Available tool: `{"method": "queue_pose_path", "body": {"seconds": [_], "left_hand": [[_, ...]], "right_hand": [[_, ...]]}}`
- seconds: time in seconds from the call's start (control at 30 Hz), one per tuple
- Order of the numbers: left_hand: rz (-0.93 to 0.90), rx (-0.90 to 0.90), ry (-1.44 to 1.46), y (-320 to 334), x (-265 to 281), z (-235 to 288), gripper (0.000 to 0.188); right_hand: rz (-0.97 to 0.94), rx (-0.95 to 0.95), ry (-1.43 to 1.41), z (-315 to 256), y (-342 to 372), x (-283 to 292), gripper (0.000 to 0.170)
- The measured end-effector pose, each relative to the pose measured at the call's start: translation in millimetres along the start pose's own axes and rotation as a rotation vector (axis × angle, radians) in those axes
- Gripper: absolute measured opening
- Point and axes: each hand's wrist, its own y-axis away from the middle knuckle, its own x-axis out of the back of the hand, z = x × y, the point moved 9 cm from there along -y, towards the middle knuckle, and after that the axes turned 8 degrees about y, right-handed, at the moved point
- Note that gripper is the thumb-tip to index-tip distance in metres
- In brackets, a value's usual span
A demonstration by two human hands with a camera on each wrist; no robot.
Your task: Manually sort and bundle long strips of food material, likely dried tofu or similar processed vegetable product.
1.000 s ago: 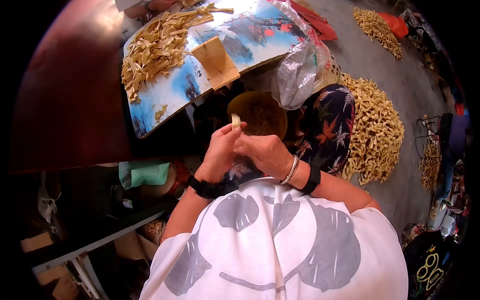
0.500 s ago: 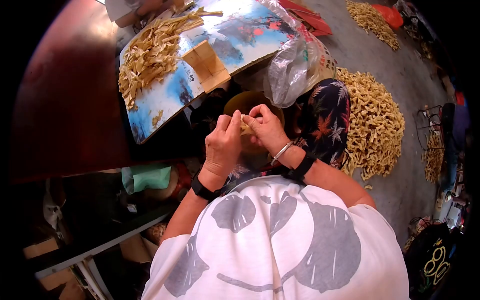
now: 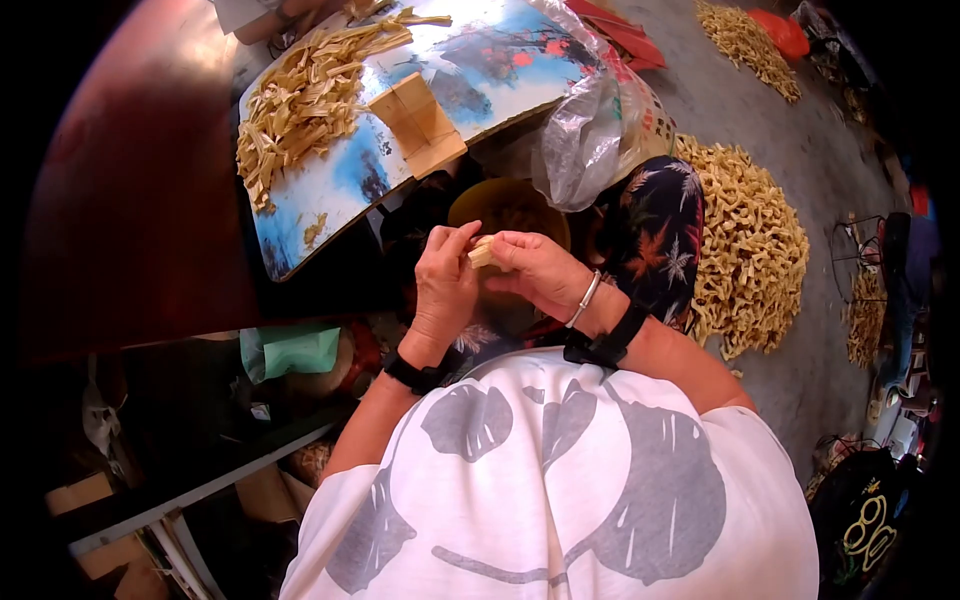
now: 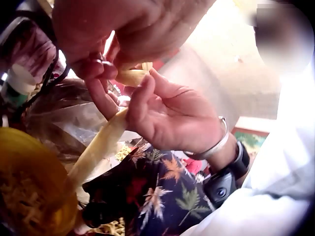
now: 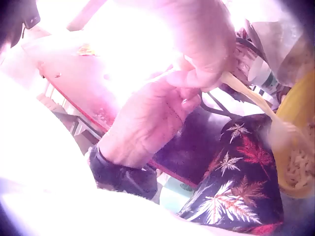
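Between the fingers of both hands is a pale yellow, flat strip (image 3: pixel 482 252), bent over itself. The left hand (image 3: pixel 445 280) pinches it from the left, fingers curled. From the right, the right hand (image 3: pixel 545 272), with a silver bangle at its wrist, grips it between thumb and fingers. In the left wrist view a long tail of the strip (image 4: pixel 98 147) hangs from the hands toward a yellow basin (image 4: pixel 42 152). The right wrist view is overexposed, but the tail of the strip (image 5: pixel 251 96) shows there too. Small pale pieces lie in the basin.
A picture-printed board (image 3: pixel 340 215) ahead bears a heap of loose strips (image 3: pixel 300 110) and a small wooden stand (image 3: pixel 415 125). A clear plastic bag (image 3: pixel 580 150) hangs at its right edge. Large piles of knotted pieces (image 3: pixel 745 250) lie on the floor to the right.
A second ago the strip stuck up from the left hand with the right hand against it. The hands then rose a little; now the strip lies bent between them, the right fingers more spread.
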Motion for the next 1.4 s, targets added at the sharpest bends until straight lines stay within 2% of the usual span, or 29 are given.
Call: {"method": "queue_pose_path", "body": {"seconds": [0.07, 0.1, 0.2, 0.3, 0.33, 0.37, 0.4, 0.47, 0.57, 0.6, 0.67, 0.7, 0.8, 0.83, 0.93, 0.97, 1.03, 1.07, 1.17, 1.27, 1.33, 1.4], "left_hand": [[0.059, 0.217, 0.197, 7.9, 3.9, -23.5, 0.010], [0.071, 0.335, 0.389, 12.3, 3.5, -30.5, 0.007], [0.051, 0.389, 0.555, 14.2, -3.9, -21.8, 0.005], [0.052, 0.269, 0.384, 7.3, 8.6, -25.4, 0.003], [0.054, 0.226, 0.320, 3.1, 15.8, -23.7, 0.002], [0.056, 0.345, 0.406, 3.7, 21.0, -33.9, 0.002], [0.048, 0.307, 0.322, -2.6, 29.0, -29.6, 0.002], [0.015, 0.493, 0.587, 5.0, 19.0, -51.0, 0.006], [0.176, 0.725, 1.273, 16.3, -6.2, -62.0, 0.014], [0.124, 0.707, 1.336, 21.2, -15.8, -65.3, 0.021], [0.116, 0.686, 1.352, 21.6, -28.1, -44.3, 0.022], [0.104, 0.642, 1.364, 21.3, -31.5, -42.7, 0.024], [0.112, 0.684, 1.311, 22.4, -26.7, -50.6, 0.023], [0.111, 0.661, 1.280, 21.1, -24.6, -48.3, 0.023], [-0.041, 0.679, 1.352, 23.0, -33.0, -45.7, 0.023], [-0.051, 0.713, 1.332, 25.2, -32.5, -47.4, 0.023], [-0.070, 0.781, 1.294, 30.0, -31.5, -47.5, 0.023], [-0.071, 0.746, 1.199, 29.1, -27.6, -45.9, 0.022], [-0.028, 0.611, 0.919, 24.0, -13.0, -37.0, 0.017], [0.041, 0.474, 0.693, 20.4, -2.3, -27.4, 0.012], [0.030, 0.441, 0.610, 21.4, -0.6, -31.1, 0.009], [0.040, 0.504, 0.611, 23.6, 3.3, -37.9, 0.009]], "right_hand": [[0.122, 0.060, 0.134, -7.9, -4.1, 8.5, 0.024], [0.184, 0.090, 0.199, -11.3, -5.0, 12.3, 0.025], [0.185, 0.228, 0.313, -19.9, -8.8, 6.0, 0.023], [0.320, 0.143, 0.734, -46.9, 12.3, -5.9, 0.017], [0.340, 0.223, 0.865, -53.2, 14.6, -4.5, 0.015], [0.355, 0.305, 0.997, -56.8, 16.7, -1.4, 0.014], [0.370, 0.390, 1.127, -60.3, 18.0, -2.9, 0.012], [0.422, 0.488, 1.105, -61.5, 22.2, -4.3, 0.012], [0.547, 0.589, 1.132, -64.9, 25.1, -3.0, 0.012], [0.595, 0.613, 1.151, -66.5, 25.7, -3.0, 0.011], [0.574, 0.664, 1.198, -65.7, 22.3, -14.1, 0.012], [0.562, 0.689, 1.221, -65.7, 21.4, -18.7, 0.012], [0.501, 0.715, 1.263, -71.6, 18.5, -22.7, 0.014], [0.524, 0.604, 1.310, -74.2, 15.2, -16.6, 0.019], [0.350, 0.422, 1.118, -73.3, -0.4, -9.4, 0.029], [0.221, 0.479, 1.021, -64.0, -8.8, -7.4, 0.037], [0.199, 0.366, 0.929, -59.4, -8.4, -5.2, 0.038], [0.187, 0.310, 0.884, -56.5, -8.7, -4.2, 0.039], [0.304, 0.448, 0.890, -51.7, -13.8, 14.1, 0.033], [0.332, 0.411, 0.863, -56.5, -14.3, 10.3, 0.026], [0.256, 0.360, 0.702, -47.3, -21.5, 7.7, 0.021], [0.203, 0.271, 0.533, -41.0, -25.1, 8.3, 0.016]]}}
